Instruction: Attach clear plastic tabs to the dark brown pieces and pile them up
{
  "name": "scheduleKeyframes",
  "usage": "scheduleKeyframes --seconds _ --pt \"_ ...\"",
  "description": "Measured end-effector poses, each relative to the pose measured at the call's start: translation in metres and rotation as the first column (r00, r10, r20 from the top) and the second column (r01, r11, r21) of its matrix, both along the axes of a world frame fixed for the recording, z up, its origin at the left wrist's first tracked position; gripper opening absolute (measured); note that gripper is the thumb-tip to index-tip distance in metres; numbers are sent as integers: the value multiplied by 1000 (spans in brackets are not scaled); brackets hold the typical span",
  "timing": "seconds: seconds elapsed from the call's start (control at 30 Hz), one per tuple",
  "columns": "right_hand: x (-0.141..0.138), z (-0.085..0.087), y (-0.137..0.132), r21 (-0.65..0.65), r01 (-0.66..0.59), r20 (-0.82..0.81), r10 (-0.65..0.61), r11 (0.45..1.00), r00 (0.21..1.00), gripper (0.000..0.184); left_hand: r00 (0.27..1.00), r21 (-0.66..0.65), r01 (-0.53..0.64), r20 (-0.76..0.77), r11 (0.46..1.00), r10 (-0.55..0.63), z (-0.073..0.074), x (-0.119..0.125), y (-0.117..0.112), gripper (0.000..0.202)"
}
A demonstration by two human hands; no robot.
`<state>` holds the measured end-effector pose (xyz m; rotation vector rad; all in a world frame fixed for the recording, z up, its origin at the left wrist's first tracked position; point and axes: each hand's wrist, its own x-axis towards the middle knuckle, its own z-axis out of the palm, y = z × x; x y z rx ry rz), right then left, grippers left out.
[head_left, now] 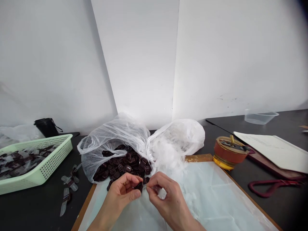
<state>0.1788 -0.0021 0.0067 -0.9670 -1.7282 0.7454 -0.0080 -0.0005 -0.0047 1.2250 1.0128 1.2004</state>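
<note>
Head view: a person's left hand (119,194) and right hand (165,200) work together at 6 o'clock, low in the frame, over a pale sheet (204,195) laid on a wooden board (198,158). The left fingers (130,181) pinch a dark maroon piece (139,186) against the thumb. Just beside it, the right thumb and forefinger press together on something too small to make out. Directly behind the hands, at 12 o'clock, a torn-open clear plastic bag (113,136) spills a heap of glossy maroon pieces (122,165), with a bunched white plastic bag (176,138) touching it on the right. At 9 o'clock, a pale green plastic basket (45,163) on the dark table (36,211) holds more maroon pieces with clear strips, and several loose strips (68,189) lie just beside it. A round red tin with a gold rim (228,152) sits at 2 o'clock, near white paper (271,150) and a dark red cord (271,187). A clear plastic tub (260,117) stands against the white wall (139,57).
</note>
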Motion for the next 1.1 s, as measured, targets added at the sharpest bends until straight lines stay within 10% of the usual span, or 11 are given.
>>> scheduleKeyframes --seconds 0.8,1.1 --pt "-4 -10 3 -40 -83 -175 75 996 982 11 994 -20 -55 89 998 56 -2 6 -3 25" --pt "-12 -16 7 -353 -331 -625 43 875 780 22 989 53 -100 116 994 93 2 11 -6 21"
